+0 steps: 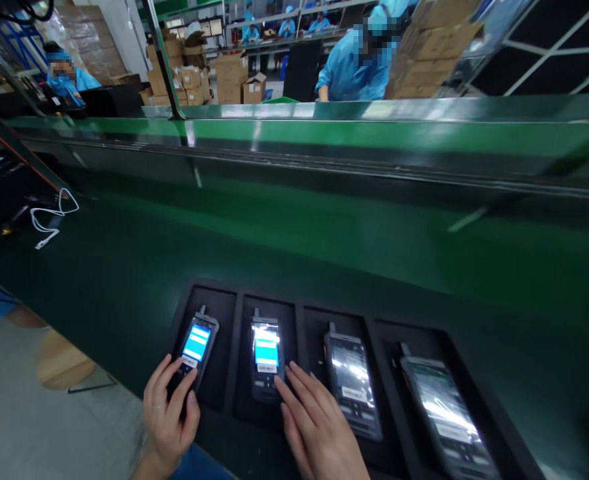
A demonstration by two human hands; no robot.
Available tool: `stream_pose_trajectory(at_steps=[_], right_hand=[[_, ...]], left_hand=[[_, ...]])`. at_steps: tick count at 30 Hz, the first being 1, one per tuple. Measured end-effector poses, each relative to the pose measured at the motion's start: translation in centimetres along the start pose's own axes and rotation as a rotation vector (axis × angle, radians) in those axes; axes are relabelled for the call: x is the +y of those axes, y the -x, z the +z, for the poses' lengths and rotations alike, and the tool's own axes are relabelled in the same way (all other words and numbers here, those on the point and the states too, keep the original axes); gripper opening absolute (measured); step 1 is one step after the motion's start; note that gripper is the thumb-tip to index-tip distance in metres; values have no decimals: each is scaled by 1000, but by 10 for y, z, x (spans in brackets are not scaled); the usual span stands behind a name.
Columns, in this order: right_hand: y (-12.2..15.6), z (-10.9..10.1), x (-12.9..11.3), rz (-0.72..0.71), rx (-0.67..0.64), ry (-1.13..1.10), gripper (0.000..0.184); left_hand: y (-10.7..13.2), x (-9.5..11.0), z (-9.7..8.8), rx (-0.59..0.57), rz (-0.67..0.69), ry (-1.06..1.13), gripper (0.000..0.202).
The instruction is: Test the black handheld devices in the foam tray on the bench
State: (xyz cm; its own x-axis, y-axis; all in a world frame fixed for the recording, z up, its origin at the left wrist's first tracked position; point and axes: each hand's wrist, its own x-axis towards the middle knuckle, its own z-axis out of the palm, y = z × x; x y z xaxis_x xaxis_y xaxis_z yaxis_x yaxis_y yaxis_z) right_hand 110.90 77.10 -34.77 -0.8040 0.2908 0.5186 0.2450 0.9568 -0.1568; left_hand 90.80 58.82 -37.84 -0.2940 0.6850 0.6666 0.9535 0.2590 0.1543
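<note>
A black tray (298, 333) with several compartments lies on the green bench, one handheld radio with a stubby antenna in each. The leftmost radio (204, 330) is tilted, its screen lit blue and white. My left hand (168, 412) is open over its lower end, fingertips touching the front near a white label. Upright in the neighbouring compartment, the second radio (266, 343) also has a lit screen. My right hand (319, 421) lies open, its index fingertip at this radio's keypad. The third radio (350, 377) and the rightmost radio (447, 410) have dark, glossy screens reflecting light.
A white cable (54, 212) lies on the bench (114, 267) at the left. Beyond runs a green conveyor belt (324, 137) with a metal edge. Co-workers in blue (357, 67) sit farther off, near cardboard boxes (231, 77). A wooden stool (63, 360) stands at lower left.
</note>
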Motion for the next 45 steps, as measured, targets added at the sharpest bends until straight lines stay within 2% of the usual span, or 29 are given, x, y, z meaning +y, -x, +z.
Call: stream_pose_trajectory(at_steps=[22,27,30,33,35,38,45], right_hand=[[5,7,-1,-10,-2,19,32],[4,1,-1,-7,-4,11,31],[-3,-7,4,52,-7,-38,34],[-18,-11,11,198,3,-62,39],[-29,-8,14,225,-18,-51,39],[-40,0,16,164,-70,-16,39],[-36,13,15,169,-97,46,41]], left_hand=[[4,-1,2,5,-24,-8,30],[3,2,-1,-6,-36,14,30],[-7,2,-8,-23,-89,44,32],[-27,-3,-17,-11,-146,53,41],[-41,-7,-19,-49,-146,33,40],[-56,-14,-17,-155,-105,0,37],[-55,-22,-7,-273,-58,2,41]])
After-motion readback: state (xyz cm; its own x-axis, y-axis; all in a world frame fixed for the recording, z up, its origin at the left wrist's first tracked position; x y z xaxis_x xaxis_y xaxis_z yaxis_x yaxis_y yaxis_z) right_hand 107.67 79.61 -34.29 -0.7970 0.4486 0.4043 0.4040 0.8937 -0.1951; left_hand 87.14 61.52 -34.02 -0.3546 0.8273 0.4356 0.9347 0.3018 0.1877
